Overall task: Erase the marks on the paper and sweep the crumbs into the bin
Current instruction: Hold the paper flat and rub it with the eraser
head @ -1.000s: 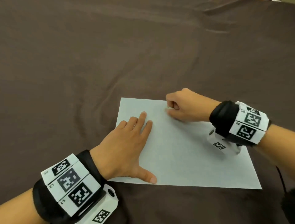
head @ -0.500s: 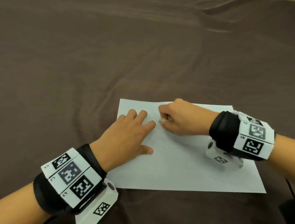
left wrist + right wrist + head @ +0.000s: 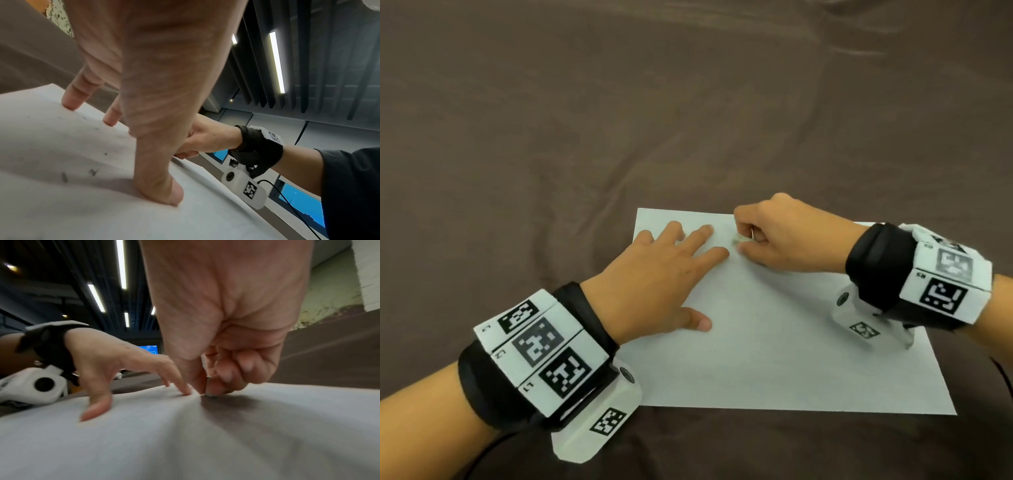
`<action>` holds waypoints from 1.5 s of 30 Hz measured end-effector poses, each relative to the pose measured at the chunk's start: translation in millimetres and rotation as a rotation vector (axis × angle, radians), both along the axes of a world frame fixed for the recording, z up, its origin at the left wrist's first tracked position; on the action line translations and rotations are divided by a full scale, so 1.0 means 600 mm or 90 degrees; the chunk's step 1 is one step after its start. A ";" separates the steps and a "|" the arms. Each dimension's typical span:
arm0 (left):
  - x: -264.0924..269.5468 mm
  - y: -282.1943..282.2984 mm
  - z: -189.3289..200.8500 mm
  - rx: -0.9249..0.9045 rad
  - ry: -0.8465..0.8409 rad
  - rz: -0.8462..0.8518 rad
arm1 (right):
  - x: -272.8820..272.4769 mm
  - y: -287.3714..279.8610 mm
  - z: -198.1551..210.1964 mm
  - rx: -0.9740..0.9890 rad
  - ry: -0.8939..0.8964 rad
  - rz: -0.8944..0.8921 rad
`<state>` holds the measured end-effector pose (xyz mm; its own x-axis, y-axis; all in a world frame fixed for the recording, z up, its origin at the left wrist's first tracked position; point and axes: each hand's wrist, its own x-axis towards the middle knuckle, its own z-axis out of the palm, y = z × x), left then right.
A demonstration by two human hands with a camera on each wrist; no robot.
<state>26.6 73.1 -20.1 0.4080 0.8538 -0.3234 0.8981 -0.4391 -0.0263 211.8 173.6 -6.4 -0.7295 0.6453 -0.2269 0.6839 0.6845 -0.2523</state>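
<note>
A white sheet of paper (image 3: pixel 774 342) lies flat on a bench covered with a brown cloth (image 3: pixel 619 120), set toward the near edge and a little right of centre, its long sides running slightly askew to that edge.

The left hand (image 3: pixel 654 284) rests on the paper's far-left corner area with its fingers straight and spread, fingertips and thumb pressed down on the sheet; it holds nothing. The left wrist view shows the thumb planted on the paper and two fingertips touching it farther off.

The right hand (image 3: pixel 780 236) is curled over the paper near its far edge, just beside the left index finger. Its thumb and fingers pinch a small pale eraser (image 3: pixel 736 241), whose lower end touches the sheet; in the right wrist view the eraser (image 3: pixel 211 393) shows only as a small greyish tip under the fingertips.

Small dark crumbs (image 3: pixel 93 172) lie scattered on the paper near the left thumb, with a few more toward the left fingertips.

Both wrists carry black straps with white marker blocks.
</note>
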 end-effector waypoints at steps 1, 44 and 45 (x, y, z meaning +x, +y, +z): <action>-0.001 0.002 -0.001 -0.002 -0.003 0.000 | 0.001 0.008 0.002 0.000 0.005 -0.012; -0.005 0.012 0.000 -0.061 0.009 0.041 | 0.012 -0.060 0.006 -0.007 0.000 0.045; -0.005 0.012 0.000 -0.064 0.010 0.041 | 0.009 -0.078 0.001 -0.017 -0.007 0.079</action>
